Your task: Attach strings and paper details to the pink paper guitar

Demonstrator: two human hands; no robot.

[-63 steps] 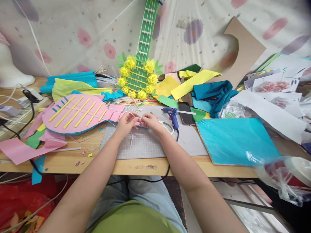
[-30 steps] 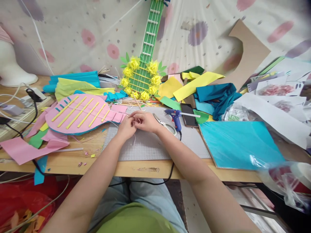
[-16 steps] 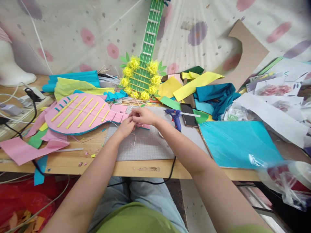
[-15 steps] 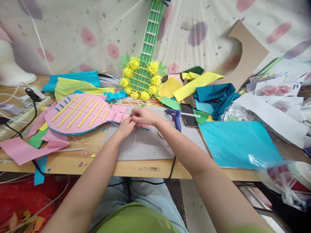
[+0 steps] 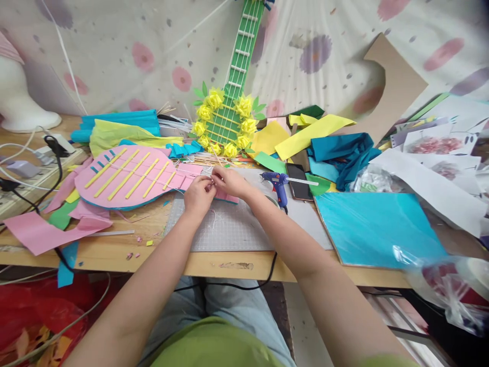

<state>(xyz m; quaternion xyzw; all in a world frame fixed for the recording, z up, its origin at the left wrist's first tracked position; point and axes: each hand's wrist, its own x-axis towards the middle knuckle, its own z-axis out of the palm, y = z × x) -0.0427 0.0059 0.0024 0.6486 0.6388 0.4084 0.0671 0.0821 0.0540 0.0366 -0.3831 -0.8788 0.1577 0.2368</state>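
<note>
two bare hands meet above the back left part of the grey cutting mat (image 5: 233, 232), low over the neck of a pink guitar-shaped piece (image 5: 124, 178). the left hand (image 5: 199, 195) has its thumb and forefinger drawn narrow, holding white string (image 5: 214, 218); a loose end of that string lies on the mat just below. the right hand (image 5: 228, 182) comes in close beside it, back of the hand up, fingers bent down toward the left fingertips; i cannot tell whether they pinch anything.

the pink piece lies flat, its striped body on the wooden table (image 5: 237, 266) to the left of the mat, its neck reaching over the mat's back left part and passing under the hands. yellow strips cross the body, and thin strings run along it toward the hands.

on the right part of the mat rests a blue glue gun (image 5: 280, 191) with a whitish stick at its back. a dark phone (image 5: 299, 182) lies at the mat's back right edge. behind the mat a green guitar-shaped piece (image 5: 237, 76) leans upright, ringed by yellow paper flowers (image 5: 244, 105). right of the mat lies a blue board (image 5: 378, 227); at the far left of it, a pink paper sheet (image 5: 40, 233).
</note>
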